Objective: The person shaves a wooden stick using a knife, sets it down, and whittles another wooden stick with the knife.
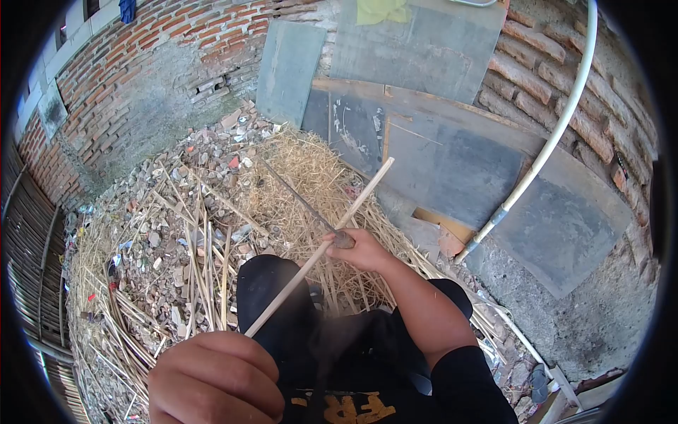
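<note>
A long pale bamboo strip (293, 284) runs slantwise across my lap, from low on the left to the upper right. Its lower end goes into my left hand (215, 378), a closed fist very near the camera. My right hand (360, 251) is closed round the rounded brown handle of a knife (296, 196), where knife and strip cross. The thin dark blade points up and left, away from me. Whether the blade's edge touches the strip I cannot tell. My bent knees in dark trousers are below the strip.
Shaved straw-like strips (296, 169) are heaped in front of me. Several split bamboo lengths (201, 261) lie on rubble at left. Grey boards (452, 169) lean on the brick wall (205, 35), and a white pipe (558, 131) slants down at right. A slatted bamboo panel (35, 247) stands far left.
</note>
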`<state>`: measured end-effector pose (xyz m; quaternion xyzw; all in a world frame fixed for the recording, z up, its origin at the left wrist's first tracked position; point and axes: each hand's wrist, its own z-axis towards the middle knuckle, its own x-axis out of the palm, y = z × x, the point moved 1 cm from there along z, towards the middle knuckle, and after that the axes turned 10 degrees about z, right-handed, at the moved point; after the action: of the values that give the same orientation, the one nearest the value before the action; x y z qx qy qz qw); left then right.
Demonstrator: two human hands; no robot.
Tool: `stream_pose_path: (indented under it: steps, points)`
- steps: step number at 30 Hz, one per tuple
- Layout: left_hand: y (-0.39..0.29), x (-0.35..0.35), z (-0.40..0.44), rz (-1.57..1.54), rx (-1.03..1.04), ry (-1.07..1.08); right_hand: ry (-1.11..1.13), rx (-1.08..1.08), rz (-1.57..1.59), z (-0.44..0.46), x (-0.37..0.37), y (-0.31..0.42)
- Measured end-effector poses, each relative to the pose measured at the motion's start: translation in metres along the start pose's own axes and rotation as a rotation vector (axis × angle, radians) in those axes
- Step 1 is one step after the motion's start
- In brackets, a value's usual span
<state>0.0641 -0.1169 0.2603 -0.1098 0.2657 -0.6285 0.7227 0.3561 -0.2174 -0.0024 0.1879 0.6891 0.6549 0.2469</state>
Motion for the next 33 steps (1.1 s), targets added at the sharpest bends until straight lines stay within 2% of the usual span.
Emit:
stream_pose_path:
  steps: [2,6,8,11,14,17,19,21,23,26,29,33]
  points:
    - [0.001,-0.002,-0.001,0.018,0.029,0.033,0.003,-0.027,0.007,0.001,0.0,-0.005]
    - [-0.008,0.01,0.015,0.241,0.158,-0.058,-0.005,0.102,-0.014,-0.008,0.003,0.02]
    - [-0.004,0.001,-0.005,0.044,0.054,-0.076,-0.003,0.199,-0.035,-0.009,0.004,0.025]
    - [-0.009,0.009,0.005,0.051,0.012,-0.034,-0.022,-0.058,-0.077,-0.001,0.003,-0.001]
    - [-0.003,0.014,0.002,0.154,0.046,-0.069,-0.022,0.119,-0.078,-0.007,0.004,0.019]
    - [0.028,0.003,-0.022,0.318,0.053,-0.075,-0.043,-0.09,-0.152,-0.002,0.001,0.001]
    - [0.043,-0.012,-0.053,0.625,-0.129,0.024,-0.034,-0.065,-0.157,-0.004,0.0,0.004]
    - [0.055,-0.017,-0.086,0.934,-0.472,0.13,-0.042,-0.077,-0.193,-0.007,-0.002,0.01]
    - [0.065,-0.022,-0.129,1.293,-0.691,0.23,-0.056,-0.117,-0.262,-0.011,-0.003,0.016]
    - [0.061,-0.029,-0.207,1.311,-1.128,0.287,-0.061,-0.095,-0.284,-0.014,-0.001,0.028]
    - [0.056,-0.026,-0.257,1.171,-1.324,0.27,-0.074,-0.133,-0.386,-0.018,0.002,0.04]
    - [0.061,-0.019,-0.274,1.119,-1.416,0.271,-0.055,-0.225,-0.444,-0.018,0.003,0.046]
